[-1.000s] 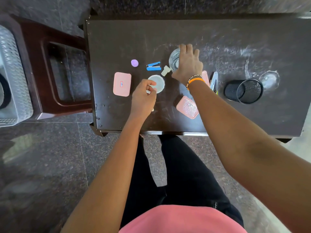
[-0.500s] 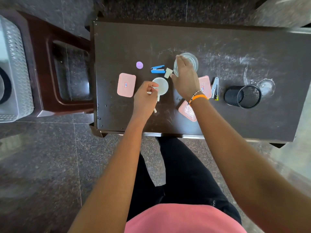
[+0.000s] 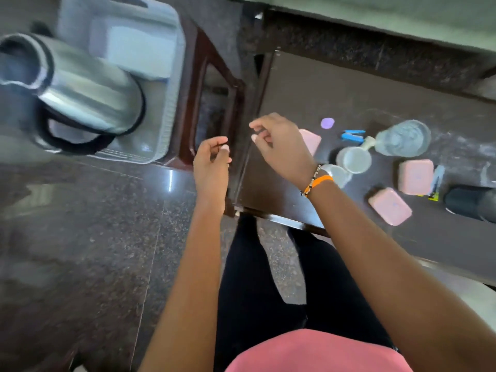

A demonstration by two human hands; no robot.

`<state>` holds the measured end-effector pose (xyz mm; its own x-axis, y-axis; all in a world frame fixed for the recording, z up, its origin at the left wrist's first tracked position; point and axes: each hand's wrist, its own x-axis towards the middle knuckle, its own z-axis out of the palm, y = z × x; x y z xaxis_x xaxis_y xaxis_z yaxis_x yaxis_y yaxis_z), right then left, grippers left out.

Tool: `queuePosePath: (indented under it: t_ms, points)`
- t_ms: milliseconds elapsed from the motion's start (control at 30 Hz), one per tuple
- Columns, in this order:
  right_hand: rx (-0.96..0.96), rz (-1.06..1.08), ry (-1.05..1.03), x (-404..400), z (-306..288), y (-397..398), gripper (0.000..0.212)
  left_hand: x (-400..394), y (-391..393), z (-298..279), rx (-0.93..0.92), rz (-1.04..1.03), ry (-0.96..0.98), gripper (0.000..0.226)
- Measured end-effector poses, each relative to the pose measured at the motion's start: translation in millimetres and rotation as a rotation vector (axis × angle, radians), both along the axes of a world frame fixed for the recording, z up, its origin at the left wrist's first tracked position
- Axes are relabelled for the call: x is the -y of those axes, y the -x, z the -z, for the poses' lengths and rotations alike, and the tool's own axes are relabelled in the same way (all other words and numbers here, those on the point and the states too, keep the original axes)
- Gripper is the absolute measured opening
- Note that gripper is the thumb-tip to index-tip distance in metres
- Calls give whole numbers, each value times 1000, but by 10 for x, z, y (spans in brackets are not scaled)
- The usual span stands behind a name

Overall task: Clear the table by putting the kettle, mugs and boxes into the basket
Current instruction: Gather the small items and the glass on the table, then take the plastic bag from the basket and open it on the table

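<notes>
far left of both hands, a shiny steel kettle with a black handle (image 3: 80, 87) sits in a pale grey woven plastic basket (image 3: 167, 103) on a dark red wooden stool (image 3: 198, 76). the left hand (image 3: 212, 165) hangs loosely curled and empty past the edge of the dark scratched table (image 3: 349, 98); the right hand (image 3: 281, 146), orange band at the wrist, hovers half-curled and empty. to its right lie clear glass mugs (image 3: 354, 159) and pink rectangular boxes (image 3: 389, 206).
</notes>
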<state>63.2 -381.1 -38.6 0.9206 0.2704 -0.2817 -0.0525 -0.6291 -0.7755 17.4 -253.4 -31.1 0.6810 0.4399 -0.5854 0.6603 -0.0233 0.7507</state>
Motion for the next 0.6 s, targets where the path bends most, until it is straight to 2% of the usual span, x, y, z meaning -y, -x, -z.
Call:
queuePosePath:
  t_ms: [200,333,500,600]
  points:
    - [115,-250,111,-1297,26,-396,30,-1128,-197,-58,9,-142,1,16]
    - [250,-460,403,-1971,293,-780,37,-1634,-298,52,-28,-137,26,14]
    - [121,-584,843,-2427,664,-1214,48,-1934,-373,248,-63,-83,77,21]
    - [36,-611,986,-2498,781,-1337,56,-1996,-411,320,-74,-56,98,23]
